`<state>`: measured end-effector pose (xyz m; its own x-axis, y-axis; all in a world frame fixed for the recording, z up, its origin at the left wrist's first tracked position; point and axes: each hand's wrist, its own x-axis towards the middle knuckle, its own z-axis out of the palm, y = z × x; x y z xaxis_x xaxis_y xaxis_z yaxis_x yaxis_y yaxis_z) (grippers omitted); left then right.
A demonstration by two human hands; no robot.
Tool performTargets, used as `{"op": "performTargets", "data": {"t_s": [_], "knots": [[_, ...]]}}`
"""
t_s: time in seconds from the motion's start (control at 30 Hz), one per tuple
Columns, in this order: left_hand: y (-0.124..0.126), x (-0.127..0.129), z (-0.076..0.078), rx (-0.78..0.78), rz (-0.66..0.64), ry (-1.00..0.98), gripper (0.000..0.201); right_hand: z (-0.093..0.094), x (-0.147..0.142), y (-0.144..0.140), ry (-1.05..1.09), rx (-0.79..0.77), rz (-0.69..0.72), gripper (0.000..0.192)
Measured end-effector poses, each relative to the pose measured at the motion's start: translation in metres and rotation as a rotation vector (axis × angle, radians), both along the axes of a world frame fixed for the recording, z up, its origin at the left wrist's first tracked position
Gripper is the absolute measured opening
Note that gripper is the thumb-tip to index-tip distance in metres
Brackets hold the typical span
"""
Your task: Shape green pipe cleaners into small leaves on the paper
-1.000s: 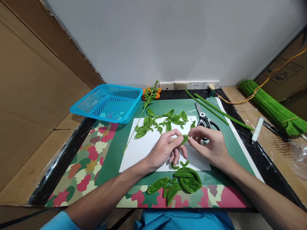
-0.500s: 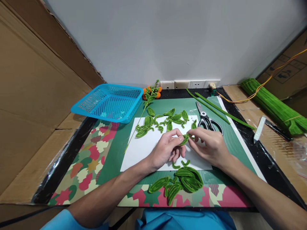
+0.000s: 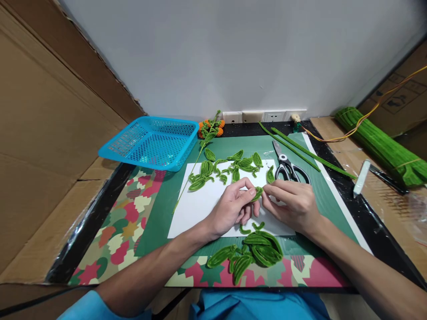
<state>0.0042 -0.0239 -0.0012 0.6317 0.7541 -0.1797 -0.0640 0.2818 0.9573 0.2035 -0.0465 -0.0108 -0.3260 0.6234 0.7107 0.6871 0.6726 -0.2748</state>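
Between thumb and fingers, my left hand (image 3: pixel 231 205) grips a small fuzzy green pipe-cleaner leaf (image 3: pixel 256 194) above the white paper (image 3: pixel 196 209). My right hand (image 3: pixel 293 202) is closed in a pinch at the leaf's right tip; its fingertips hide what exactly they hold there. Beyond the hands lie several loose pipe-cleaner leaves (image 3: pixel 246 163) on the paper. A pile of larger green leaves (image 3: pixel 262 249) sits nearer to me, below the hands. Scissors (image 3: pixel 287 166) with black and white handles rest just past my right hand.
A blue perforated basket (image 3: pixel 150 142) stands at the back left. Beside it lies a stem with orange blooms (image 3: pixel 213 129). Long green pipe cleaners (image 3: pixel 310 153) lie at the right, near a white-handled tool (image 3: pixel 361 178). A thick green bundle (image 3: pixel 380 144) is further right, by a yellow cable (image 3: pixel 350 132).
My right fingers have shifted slightly right and closed more tightly at the leaf's tip. The left hand still holds the leaf in nearly the same place.
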Motion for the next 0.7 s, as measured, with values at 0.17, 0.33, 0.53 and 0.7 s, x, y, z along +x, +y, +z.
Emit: {"op": "performTargets", "data": {"t_s": [0.17,0.33,0.53,0.7], "knots": [[-0.0003,0.0004,0.0001,-0.004,0.023,0.006,0.033,0.0017,-0.0003,-0.0014,0.013,-0.073,0.039,0.015],[-0.0009,0.0018,0.0,-0.002,0.047,0.012,0.034,0.0016,0.0007,-0.0016,-0.027,-0.031,0.013,0.015],[-0.0029,0.0019,-0.0037,0.045,0.074,0.016,0.035,-0.0019,-0.0065,-0.0031,-0.081,0.025,-0.037,0.022],[-0.0025,0.0016,-0.0064,0.053,0.058,-0.007,0.031,-0.0009,-0.0069,-0.0037,-0.091,0.045,-0.064,0.022]]}}
